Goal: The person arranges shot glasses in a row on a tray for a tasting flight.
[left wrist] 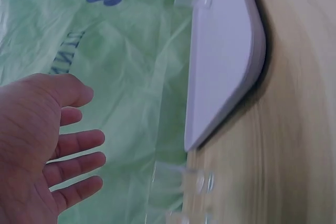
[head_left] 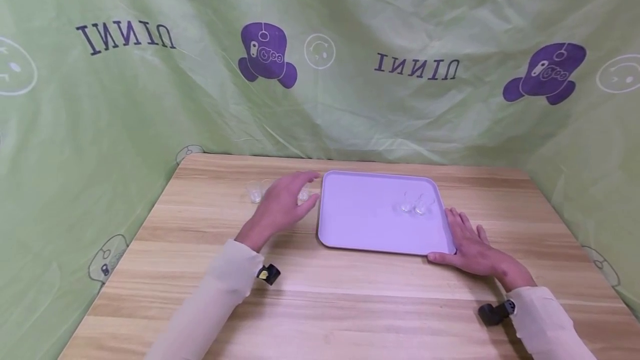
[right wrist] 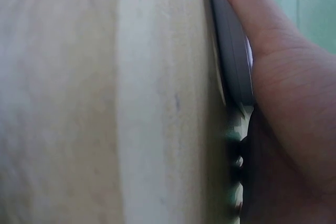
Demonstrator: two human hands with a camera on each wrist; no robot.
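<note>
Pale sleeves [head_left: 212, 301] lie nearest; the left grip [head_left: 281, 200] is relaxed and empty beside small clear cups [head_left: 255, 194] on the surface [head_left: 360, 310]. Straight-fingered, the right grip [head_left: 467, 246] touches the lilac tray [head_left: 360, 213], on which a sudden push could topple two standing cups [head_left: 420, 208].

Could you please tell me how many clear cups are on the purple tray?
2. One clear cup and, just right of it, another, both in the right half of the purple tray. None seems hidden there.
</note>
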